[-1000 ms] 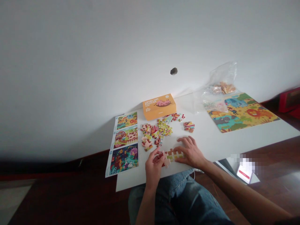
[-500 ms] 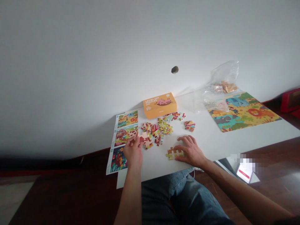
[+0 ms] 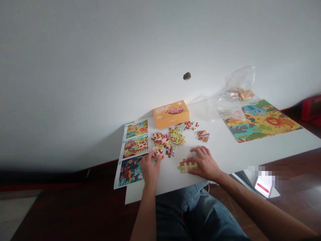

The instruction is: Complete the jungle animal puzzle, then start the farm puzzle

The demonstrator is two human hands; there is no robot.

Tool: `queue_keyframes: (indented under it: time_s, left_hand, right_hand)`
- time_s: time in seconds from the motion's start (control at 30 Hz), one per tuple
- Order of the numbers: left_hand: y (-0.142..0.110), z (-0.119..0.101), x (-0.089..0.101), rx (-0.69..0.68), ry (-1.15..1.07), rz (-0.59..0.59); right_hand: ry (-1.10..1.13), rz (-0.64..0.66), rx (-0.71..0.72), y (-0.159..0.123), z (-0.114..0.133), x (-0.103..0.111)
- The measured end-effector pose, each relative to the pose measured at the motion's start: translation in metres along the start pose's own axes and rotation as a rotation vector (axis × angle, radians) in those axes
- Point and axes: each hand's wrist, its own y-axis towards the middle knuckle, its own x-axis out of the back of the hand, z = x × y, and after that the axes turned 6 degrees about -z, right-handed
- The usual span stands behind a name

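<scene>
My left hand (image 3: 150,165) is at the near left of the loose pile, its thumb and fingers apart at the cow-patterned puzzle pieces (image 3: 158,152). The fingertips touch or nearly touch them. Near the table's front edge, my right hand (image 3: 205,164) rests with thumb and fingers around a strip of joined puzzle pieces (image 3: 185,165). White fence and green grass show on the strip, and its right end is hidden under the hand. Other loose puzzle pieces (image 3: 177,138) lie heaped beyond both hands. A small group of pieces (image 3: 203,135) sits apart to the right.
An orange puzzle box (image 3: 172,120) stands behind the pile on the white table (image 3: 220,150). A picture sheet (image 3: 121,167) overhangs the left edge. On the right are a finished animal puzzle (image 3: 260,129) and clear plastic bags (image 3: 238,82). A lit phone (image 3: 263,184) lies lower right.
My left hand carried a pinkish-brown cow piece from beside the fence strip leftward to the pile, and its fingers have come apart there. My right hand has stayed on the strip.
</scene>
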Motion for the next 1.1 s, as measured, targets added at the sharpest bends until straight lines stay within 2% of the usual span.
queue_keyframes:
  time_s: [0.13,0.3,0.63,1.1]
  left_hand:
    - [-0.02,0.004,-0.005,-0.042,0.026,-0.061]
    - [-0.025,0.01,-0.003,-0.05,-0.013,-0.127]
    - [-0.019,0.004,-0.001,-0.211,0.029,-0.029]
    - [-0.025,-0.001,0.002,-0.318,0.078,-0.08]
  right_hand:
    - [0.004,0.005,-0.006,0.0,0.001,0.001]
    - [0.01,0.003,-0.01,0.0,0.001,0.001]
    - [-0.008,0.006,-0.008,-0.001,0.0,0.0]
    - [0.001,0.003,0.001,-0.001,-0.002,-0.001]
